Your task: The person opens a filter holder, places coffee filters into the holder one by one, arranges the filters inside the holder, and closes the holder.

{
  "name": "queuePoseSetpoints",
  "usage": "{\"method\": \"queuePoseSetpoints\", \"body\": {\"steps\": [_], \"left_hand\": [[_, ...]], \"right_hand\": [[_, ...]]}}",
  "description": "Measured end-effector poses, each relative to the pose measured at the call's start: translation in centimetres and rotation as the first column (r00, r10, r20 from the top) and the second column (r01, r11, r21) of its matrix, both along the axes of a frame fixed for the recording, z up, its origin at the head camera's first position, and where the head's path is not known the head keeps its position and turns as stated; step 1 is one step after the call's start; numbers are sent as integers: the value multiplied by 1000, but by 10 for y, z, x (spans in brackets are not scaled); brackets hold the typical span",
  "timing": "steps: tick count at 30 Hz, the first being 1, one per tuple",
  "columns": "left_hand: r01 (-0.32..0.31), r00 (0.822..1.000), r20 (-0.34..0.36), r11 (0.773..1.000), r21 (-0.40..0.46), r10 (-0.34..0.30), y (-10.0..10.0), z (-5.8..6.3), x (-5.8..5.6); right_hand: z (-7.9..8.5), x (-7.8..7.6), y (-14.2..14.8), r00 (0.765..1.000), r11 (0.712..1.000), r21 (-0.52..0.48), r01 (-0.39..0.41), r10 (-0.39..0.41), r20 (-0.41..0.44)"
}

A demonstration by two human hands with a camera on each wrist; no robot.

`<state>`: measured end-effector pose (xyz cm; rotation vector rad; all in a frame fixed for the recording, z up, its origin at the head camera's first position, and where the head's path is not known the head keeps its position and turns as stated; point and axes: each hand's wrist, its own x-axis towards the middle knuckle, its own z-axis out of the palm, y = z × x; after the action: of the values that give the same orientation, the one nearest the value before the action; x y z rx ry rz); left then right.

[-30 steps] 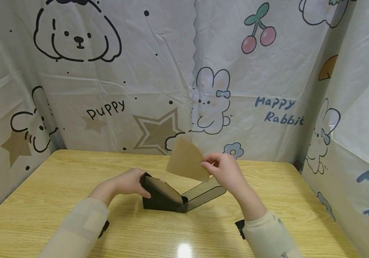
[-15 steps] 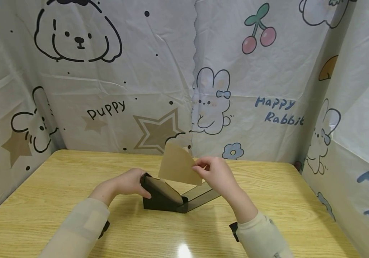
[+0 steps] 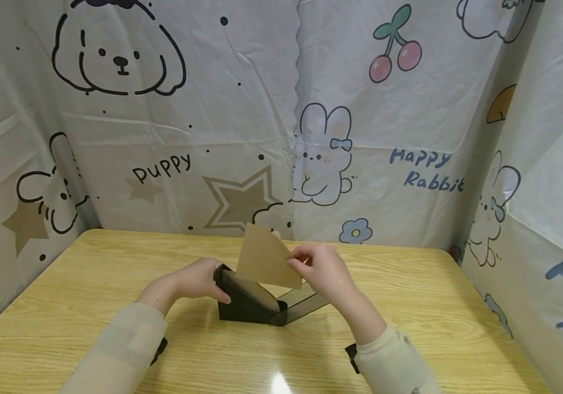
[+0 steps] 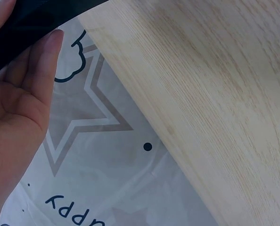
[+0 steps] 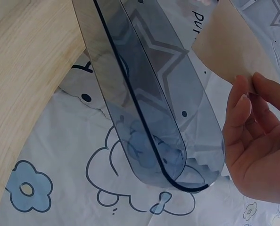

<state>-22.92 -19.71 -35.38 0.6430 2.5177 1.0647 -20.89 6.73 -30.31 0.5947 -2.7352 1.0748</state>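
My left hand (image 3: 197,278) grips the back end of a black filter holder (image 3: 242,303) on the table, thumb on the near side. In the left wrist view its fingers lie along the holder's dark wall (image 4: 41,19). The holder's smoky see-through lid (image 3: 309,302) is swung open toward the right. Brown paper (image 3: 261,291) shows inside. Between thumb and fingertips, my right hand (image 3: 323,271) pinches a brown fan-shaped coffee filter (image 3: 263,257) by its right edge. The filter stands upright just over the holder, its lower edge overlapping the opening in the head view. Its crimped seam (image 5: 239,12) shows in the right wrist view.
The wooden table (image 3: 163,366) runs back to a white cloth backdrop (image 3: 242,120) printed with cartoon animals. Another cloth side (image 3: 547,219) closes off the right. Black straps (image 3: 352,358) sit at the sleeves.
My right hand has brought the coffee filter left and down, closer to the holder's opening. The left hand and the holder have stayed in place.
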Motion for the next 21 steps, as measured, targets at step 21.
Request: {"method": "queuePoseSetpoints", "body": {"steps": [21], "left_hand": [[-7,999,-45,999,-35,6,-1,-1,-1]], "right_hand": [[-14,0,-15,999,986,162,-26,31,-31]]}}
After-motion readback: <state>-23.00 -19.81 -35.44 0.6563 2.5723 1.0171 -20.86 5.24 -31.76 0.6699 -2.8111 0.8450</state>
